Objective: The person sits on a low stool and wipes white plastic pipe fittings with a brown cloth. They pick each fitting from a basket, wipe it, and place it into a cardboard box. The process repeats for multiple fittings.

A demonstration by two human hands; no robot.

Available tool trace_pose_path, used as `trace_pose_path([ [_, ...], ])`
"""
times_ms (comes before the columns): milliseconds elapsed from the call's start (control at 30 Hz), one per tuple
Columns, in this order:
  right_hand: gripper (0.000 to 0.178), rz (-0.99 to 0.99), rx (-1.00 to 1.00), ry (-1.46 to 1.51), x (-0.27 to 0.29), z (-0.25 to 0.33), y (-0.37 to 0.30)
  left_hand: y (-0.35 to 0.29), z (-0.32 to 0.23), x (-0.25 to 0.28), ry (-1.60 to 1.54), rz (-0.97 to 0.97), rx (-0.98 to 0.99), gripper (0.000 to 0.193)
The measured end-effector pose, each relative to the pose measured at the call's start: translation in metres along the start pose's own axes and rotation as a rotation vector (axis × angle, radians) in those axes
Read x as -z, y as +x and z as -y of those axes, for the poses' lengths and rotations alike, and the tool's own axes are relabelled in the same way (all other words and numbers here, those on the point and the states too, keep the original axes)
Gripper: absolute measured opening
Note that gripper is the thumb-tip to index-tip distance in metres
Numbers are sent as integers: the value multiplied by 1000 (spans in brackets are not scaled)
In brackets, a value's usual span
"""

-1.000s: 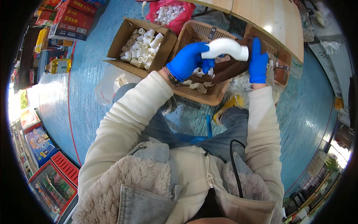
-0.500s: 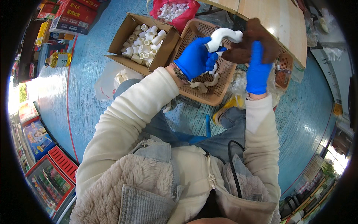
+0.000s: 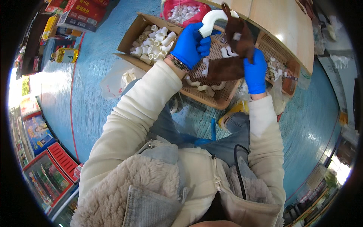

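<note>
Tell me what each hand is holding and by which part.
Left hand grips the white pipe elbow by its lower end. Right hand holds the brown cloth near its middle.

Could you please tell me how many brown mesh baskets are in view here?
2: one basket under the hands, another basket right of it, beside the wooden table. More may be hidden.

Left hand [image 3: 189, 45], right hand [image 3: 255, 72]: bright blue rubber gloves, snug, smooth. Beaded bracelet [image 3: 177, 63] at left wrist, dark and pale beads. Cream sleeves [image 3: 132, 117], soft knit, loose. Fleece-lined vest [image 3: 151, 189], pale fluffy pile, grey denim-like trim, centre zip. Thin black cable [image 3: 236, 166] looping over chest. Blue jeans [image 3: 223, 145], faded.
</note>
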State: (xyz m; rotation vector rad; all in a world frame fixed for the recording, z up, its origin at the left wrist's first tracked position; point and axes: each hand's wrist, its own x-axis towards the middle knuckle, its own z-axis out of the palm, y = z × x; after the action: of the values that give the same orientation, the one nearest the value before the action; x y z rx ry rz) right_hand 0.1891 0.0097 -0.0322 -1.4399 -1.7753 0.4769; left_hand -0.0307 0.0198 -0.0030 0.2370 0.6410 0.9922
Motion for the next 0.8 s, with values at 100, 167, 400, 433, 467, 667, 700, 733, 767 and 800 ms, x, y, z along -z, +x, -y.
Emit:
trace_pose_path([
  [100,22,-71,-113,87,9,-16,5,-21,-21,5,150,-37,-112,38],
  [167,23,-41,-113,83,14,-22,7,-46,-35,11,354,-104,-251,47],
  [400,30,17,-326,496,29,-17,11,-225,-104,102,882,-519,-420,32],
  [433,30,52,-343,535,29,-14,11,-246,-106,120,962,-638,-346,32],
  [467,30,55,-371,581,30,-11,10,-262,-103,138,1023,-762,-277,32],
  [667,33,47,-363,581,21,4,9,-267,-63,225,1687,-1114,-66,49],
  [700,34,1,-343,519,23,4,10,-259,-58,230,1726,-1097,-62,53],
  [733,34,-19,-337,603,23,4,11,-248,-55,231,1766,-1095,-43,56],
  [767,33,-12,-358,589,25,4,12,-236,-56,227,1789,-1085,-9,60],
  [800,33,-53,-360,596,29,3,13,-223,-59,218,1804,-995,-64,62],
])
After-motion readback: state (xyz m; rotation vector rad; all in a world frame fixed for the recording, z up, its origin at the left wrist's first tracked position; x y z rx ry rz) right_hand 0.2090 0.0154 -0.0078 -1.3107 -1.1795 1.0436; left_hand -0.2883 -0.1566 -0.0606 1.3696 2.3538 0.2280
